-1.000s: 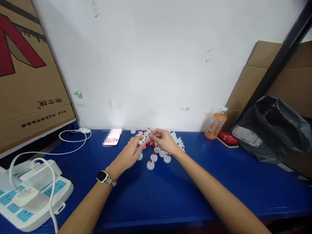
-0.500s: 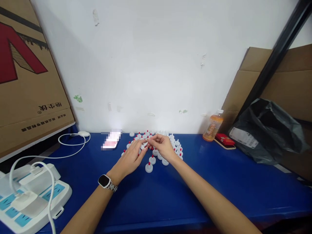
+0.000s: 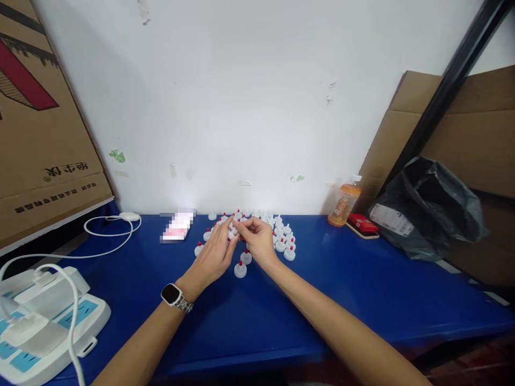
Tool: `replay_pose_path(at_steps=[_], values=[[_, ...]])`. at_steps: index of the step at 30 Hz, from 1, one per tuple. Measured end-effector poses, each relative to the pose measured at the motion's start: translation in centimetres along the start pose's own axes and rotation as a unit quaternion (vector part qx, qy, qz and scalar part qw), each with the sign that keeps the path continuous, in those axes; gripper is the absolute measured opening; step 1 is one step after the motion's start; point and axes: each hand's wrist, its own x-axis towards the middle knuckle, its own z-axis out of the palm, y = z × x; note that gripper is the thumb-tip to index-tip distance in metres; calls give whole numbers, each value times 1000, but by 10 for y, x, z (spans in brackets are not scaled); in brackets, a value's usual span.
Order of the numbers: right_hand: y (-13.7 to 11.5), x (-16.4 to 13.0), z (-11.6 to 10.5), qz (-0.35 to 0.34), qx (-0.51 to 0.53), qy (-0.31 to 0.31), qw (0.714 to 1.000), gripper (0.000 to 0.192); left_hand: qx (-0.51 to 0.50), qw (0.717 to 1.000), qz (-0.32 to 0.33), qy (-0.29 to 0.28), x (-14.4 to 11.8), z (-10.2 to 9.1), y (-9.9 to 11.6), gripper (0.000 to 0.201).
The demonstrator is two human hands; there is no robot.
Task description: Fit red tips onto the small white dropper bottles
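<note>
Many white nozzle caps with red tips, such as this nozzle cap [image 3: 240, 270], stand on the blue table around my hands. My left hand [image 3: 214, 251], wearing a watch [image 3: 171, 294], is closed around a white nozzle cap [image 3: 232, 234] that its fingers partly hide. Close against it, my right hand [image 3: 259, 242] pinches thumb and forefinger together at the top of that cap. Whatever lies between those right fingertips is too small and covered to make out. Several caps to the right, like this plain white cap [image 3: 287, 229], show no red tip.
A phone [image 3: 177, 228] lies at the back left, beyond a power strip [image 3: 52, 327] with a white cable [image 3: 108, 252]. At the right stand an orange drink bottle [image 3: 345, 202], a red box [image 3: 362, 222] and a dark plastic bag [image 3: 430, 209]. A white wall [image 3: 249, 107] rises behind the table [image 3: 322, 289].
The view has shifted slightly, so everything sits a little further left. My hands stay together over the caps, the right fingertips now at the top of the held cap.
</note>
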Motion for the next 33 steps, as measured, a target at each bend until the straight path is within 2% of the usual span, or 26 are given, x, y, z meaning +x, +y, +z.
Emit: replay_pose_path(at_steps=[4,7,13,16,18,21,24,26,29,33], values=[[0,-1,0,-31,-29,-18,999,36,-1,1000,-25,0,0,0,-1,54],[-4,3,-6,-24,-43,-37,998,37,1,1000,-18,-19,0,-1,-1,57],[-15,19,-23,37,-46,-155,986,32,4,999,-8,-39,1,-6,-2,61],[-19,25,-28,5,-134,-173,976,21,19,999,3,-36,0,-17,-13,57],[-19,26,-29,-27,-225,-198,954,12,32,998,4,-52,1,-25,-24,41],[-16,24,-28,-38,-335,-274,901,6,42,994,1,-98,1,-33,-37,25],[-12,20,-24,-23,-404,-337,850,8,39,991,4,-125,1,-33,-42,21],[-12,19,-21,-17,-431,-358,828,8,41,991,2,-126,1,-32,-42,20],[-15,24,-19,-27,-449,-352,821,4,39,993,-3,-109,1,-33,-41,19],[-12,54,-9,-59,-479,-297,824,16,26,997,-26,-69,1,-38,-45,18]])
